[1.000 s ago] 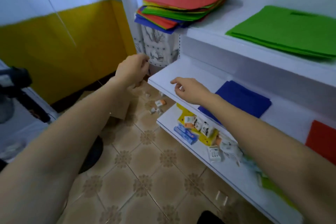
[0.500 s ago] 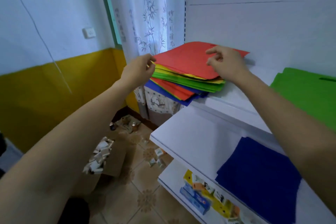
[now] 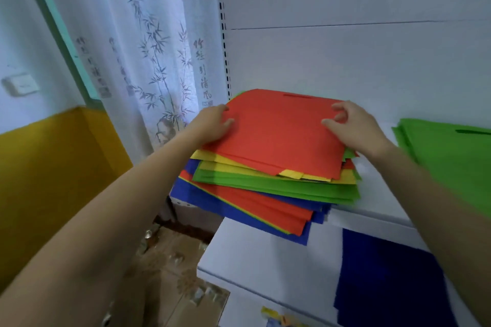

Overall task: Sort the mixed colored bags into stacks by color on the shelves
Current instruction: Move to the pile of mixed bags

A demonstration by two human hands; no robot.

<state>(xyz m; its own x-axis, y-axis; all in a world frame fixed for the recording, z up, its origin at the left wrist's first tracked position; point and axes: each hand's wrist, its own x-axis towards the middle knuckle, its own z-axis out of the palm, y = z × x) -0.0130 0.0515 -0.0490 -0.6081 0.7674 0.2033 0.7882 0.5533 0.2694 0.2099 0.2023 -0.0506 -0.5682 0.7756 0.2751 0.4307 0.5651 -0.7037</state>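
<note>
Mixed bag stack [image 3: 268,188] topped by red bag [image 3: 279,135] on upper shelf, green stack [image 3: 451,156] right, blue bag [image 3: 393,279] below

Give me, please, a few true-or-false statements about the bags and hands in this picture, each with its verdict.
1. A red bag tops the mixed pile. True.
2. The green stack lies left of the mixed pile. False: it lies to the right, on the same shelf.
3. The left hand and right hand both touch the red bag. True.
4. The blue bag lies on top of the green stack. False: it lies on the lower shelf.
</note>
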